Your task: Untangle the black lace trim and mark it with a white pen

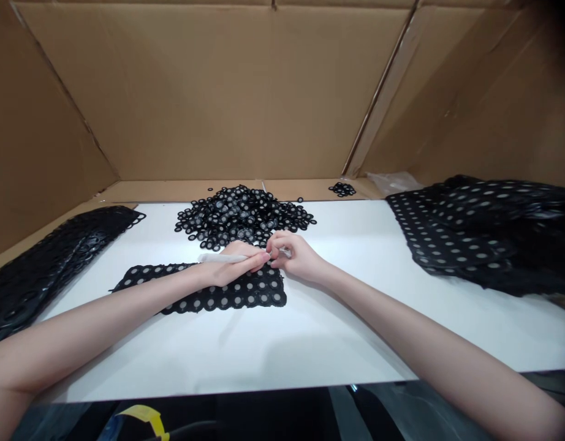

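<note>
My left hand (pixel 239 264) is closed around a slim white pen-like stick (pixel 213 258), its far end pointing left over the back of the hand. Below that hand lies a black rubber sheet (pixel 209 300) with rows of pale round spots. My right hand (pixel 297 256) meets the left fingertips at the sheet's right far corner. Its thumb and fingers are pinched, with a small whitish bit showing between them that is too small to name. Just behind both hands is a heap of small black rings (pixel 236 214) with pale centres.
A stack of black perforated sheets (pixel 66 257) lies at the left. More spotted black sheets (pixel 485 233) are piled at the right, beside a clear plastic bag (pixel 395 182). A small ring pile (pixel 342 189) sits at the back. Cardboard walls (pixel 218 92) enclose the white table (pixel 356 343).
</note>
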The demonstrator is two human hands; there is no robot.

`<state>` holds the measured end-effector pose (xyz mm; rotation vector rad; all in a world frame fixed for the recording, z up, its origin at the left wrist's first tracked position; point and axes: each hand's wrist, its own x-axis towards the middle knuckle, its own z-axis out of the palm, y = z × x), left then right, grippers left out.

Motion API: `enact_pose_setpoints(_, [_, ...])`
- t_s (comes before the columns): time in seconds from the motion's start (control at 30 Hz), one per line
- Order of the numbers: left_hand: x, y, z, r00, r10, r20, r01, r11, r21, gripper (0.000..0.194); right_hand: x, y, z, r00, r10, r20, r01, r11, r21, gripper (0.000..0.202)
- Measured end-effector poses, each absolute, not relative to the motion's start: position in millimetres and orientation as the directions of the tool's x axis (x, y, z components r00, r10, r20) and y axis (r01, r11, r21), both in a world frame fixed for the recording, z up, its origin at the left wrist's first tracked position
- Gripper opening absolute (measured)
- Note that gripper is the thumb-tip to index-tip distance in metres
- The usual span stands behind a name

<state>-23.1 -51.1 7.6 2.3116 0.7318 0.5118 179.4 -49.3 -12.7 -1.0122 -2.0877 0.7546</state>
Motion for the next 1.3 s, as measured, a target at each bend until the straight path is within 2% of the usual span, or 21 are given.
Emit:
enact_pose_setpoints(0.23, [-22,-51,10,0.797,0.596,0.098,0.373,-0.613,0.697,0.048,179,-52,-10,-0.469,0.824,0.319,0.444,0.532,-0.721,0.023])
enact_pose_setpoints(0.4, [-23,-48,11,0.811,0.583,0.053,0.347,-0.552,0.759,0.049,180,-52,-10,-0.461,0.83,0.315,0.47,0.529,-0.706,0.024])
enact_pose_setpoints(0.83, [-22,-47,11,0.828,0.558,0.059,0.303,-0.534,0.789,0.049,180,-56,-6,-0.466,0.842,0.272,0.569,0.521,-0.636,0.023])
enact_pose_setpoints(0.9, [-24,-45,10,0.82,0.571,0.048,0.272,-0.462,0.844,0.05,181,-56,-5,-0.466,0.846,0.259,0.577,0.513,-0.636,0.023])
enact_pose_setpoints(1.0, [-28,-42,9,0.774,0.624,0.109,0.126,-0.32,0.939,0.058,184,-57,-2,-0.489,0.834,0.254,0.58,0.529,-0.62,0.02])
enact_pose_setpoints(1.1, [-30,-45,9,0.7,0.688,0.188,0.048,-0.309,0.95,0.07,186,-61,4,-0.516,0.826,0.228,0.6,0.538,-0.592,0.014])
enact_pose_setpoints(1.17, [-30,-51,10,0.689,0.7,0.189,0.079,-0.332,0.94,0.071,187,-63,7,-0.521,0.832,0.191,0.604,0.517,-0.606,0.016])
enact_pose_setpoints(1.3, [-27,-63,9,0.686,0.708,0.166,0.11,-0.326,0.939,0.053,186,-66,6,-0.548,0.823,0.146,0.504,0.465,-0.727,0.027])
